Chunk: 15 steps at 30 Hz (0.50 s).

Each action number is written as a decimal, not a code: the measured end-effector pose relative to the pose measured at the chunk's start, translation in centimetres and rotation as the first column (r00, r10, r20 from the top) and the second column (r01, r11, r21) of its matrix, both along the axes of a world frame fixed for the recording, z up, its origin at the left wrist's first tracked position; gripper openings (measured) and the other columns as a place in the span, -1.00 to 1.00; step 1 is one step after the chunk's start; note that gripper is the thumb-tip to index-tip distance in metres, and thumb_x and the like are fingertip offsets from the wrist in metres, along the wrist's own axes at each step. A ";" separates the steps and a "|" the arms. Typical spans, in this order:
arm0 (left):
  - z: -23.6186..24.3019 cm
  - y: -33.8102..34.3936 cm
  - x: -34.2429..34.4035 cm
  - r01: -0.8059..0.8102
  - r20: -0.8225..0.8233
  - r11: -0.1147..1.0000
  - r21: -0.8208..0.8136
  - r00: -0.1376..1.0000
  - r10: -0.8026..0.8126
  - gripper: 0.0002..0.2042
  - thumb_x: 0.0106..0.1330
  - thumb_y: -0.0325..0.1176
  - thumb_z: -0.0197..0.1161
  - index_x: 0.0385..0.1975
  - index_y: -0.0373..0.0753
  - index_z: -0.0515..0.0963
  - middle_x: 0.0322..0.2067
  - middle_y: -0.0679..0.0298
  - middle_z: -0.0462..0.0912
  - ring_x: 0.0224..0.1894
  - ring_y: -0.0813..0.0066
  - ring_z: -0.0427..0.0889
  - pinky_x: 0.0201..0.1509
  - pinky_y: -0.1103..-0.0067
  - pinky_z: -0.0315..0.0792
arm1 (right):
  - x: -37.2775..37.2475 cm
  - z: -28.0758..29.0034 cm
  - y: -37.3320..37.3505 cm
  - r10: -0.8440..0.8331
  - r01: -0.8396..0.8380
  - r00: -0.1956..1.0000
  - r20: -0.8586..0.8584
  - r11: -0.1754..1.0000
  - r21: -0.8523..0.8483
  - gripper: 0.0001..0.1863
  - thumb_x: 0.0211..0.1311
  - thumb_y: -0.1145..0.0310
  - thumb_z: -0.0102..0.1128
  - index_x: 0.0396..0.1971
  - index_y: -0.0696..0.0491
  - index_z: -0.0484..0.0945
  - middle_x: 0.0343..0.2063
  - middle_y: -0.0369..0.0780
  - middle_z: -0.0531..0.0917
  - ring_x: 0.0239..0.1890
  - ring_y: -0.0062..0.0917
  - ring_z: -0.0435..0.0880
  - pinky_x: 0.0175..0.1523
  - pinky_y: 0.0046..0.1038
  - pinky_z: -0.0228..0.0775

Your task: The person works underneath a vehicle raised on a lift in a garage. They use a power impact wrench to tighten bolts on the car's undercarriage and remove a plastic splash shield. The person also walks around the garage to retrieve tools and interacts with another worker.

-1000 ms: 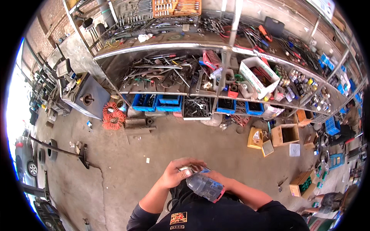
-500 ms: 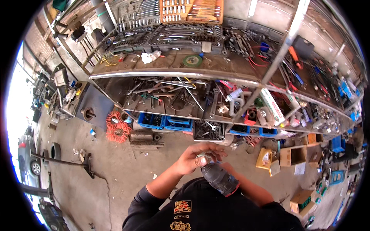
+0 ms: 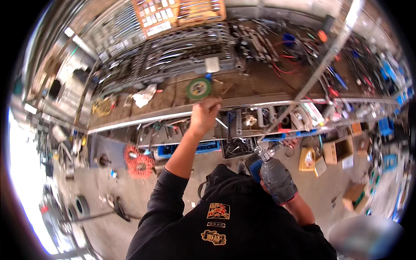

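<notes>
My left hand [image 3: 205,116] reaches over the front edge of the upper shelf [image 3: 242,90], just below a round green disc [image 3: 199,88] with a pale centre. Its fingers are curled together; whatever they may hold is hidden, and the hand is a little blurred. At lower right, my right hand [image 3: 295,206] is wrapped around a dark grey cordless impact wrench [image 3: 277,178], mostly hidden behind its body. The wrench's metal nose points up toward the shelving, and a blue part shows on its left side.
On the upper shelf lie a socket set [image 3: 173,54], crumpled white paper [image 3: 144,95] and several loose wrenches [image 3: 255,41]. A slanting metal post [image 3: 323,60] crosses the right side. Below are a tray of metal parts [image 3: 237,148], a coiled orange hose [image 3: 139,162] and cardboard boxes [image 3: 338,151].
My left hand has left the wrench's nose and moved up to the upper shelf edge. The impact wrench has moved right in my right hand, its nose now pointing upward. The view has shifted.
</notes>
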<state>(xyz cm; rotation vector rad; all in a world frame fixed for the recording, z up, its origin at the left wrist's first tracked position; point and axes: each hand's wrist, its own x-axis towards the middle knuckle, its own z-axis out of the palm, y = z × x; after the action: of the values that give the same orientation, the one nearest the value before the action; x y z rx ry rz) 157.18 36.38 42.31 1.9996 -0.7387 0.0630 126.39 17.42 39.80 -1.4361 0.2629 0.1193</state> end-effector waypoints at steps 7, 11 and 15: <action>0.0 -5.3 7.3 -0.033 0.370 0.868 0.495 0.912 -0.177 -0.74 0.30 -0.37 0.06 -0.09 -0.21 0.61 -0.07 0.01 0.63 -0.06 0.01 0.62 0.04 0.25 0.49 | -3.1 -4.3 3.7 -0.248 0.248 0.969 -0.003 0.969 -0.015 -0.63 0.14 0.45 0.31 -0.03 0.17 0.57 -0.21 -0.25 0.70 -0.21 -0.58 0.67 -0.08 -0.49 0.54; -1.1 -6.0 10.7 -0.039 0.409 0.825 0.564 0.881 -0.238 -0.79 0.32 -0.37 0.02 -0.33 -0.28 0.62 -0.26 -0.07 0.65 -0.23 -0.09 0.65 -0.17 0.18 0.52 | -4.2 -1.9 6.8 -0.217 0.391 0.863 0.455 0.859 -0.331 -0.32 0.00 0.14 0.39 0.09 0.22 0.46 -0.11 -0.01 0.65 -0.13 -0.22 0.66 0.04 -0.30 0.46; -1.0 -6.5 12.1 0.113 0.352 0.844 0.525 0.874 -0.336 -0.78 0.18 -0.59 0.11 -0.19 -0.35 0.58 -0.16 -0.09 0.59 -0.11 -0.15 0.56 -0.04 0.25 0.46 | -7.4 0.3 10.8 -0.402 0.548 0.796 0.453 0.796 -0.256 -0.06 -0.12 -0.02 0.45 0.18 0.32 0.34 -0.07 0.08 0.62 -0.05 -0.14 0.65 0.05 -0.27 0.44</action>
<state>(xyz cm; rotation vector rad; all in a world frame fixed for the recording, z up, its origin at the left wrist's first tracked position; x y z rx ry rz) 169.29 29.88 41.32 2.3918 -1.3987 0.1998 119.03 28.27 40.09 -1.6905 0.3405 -0.6677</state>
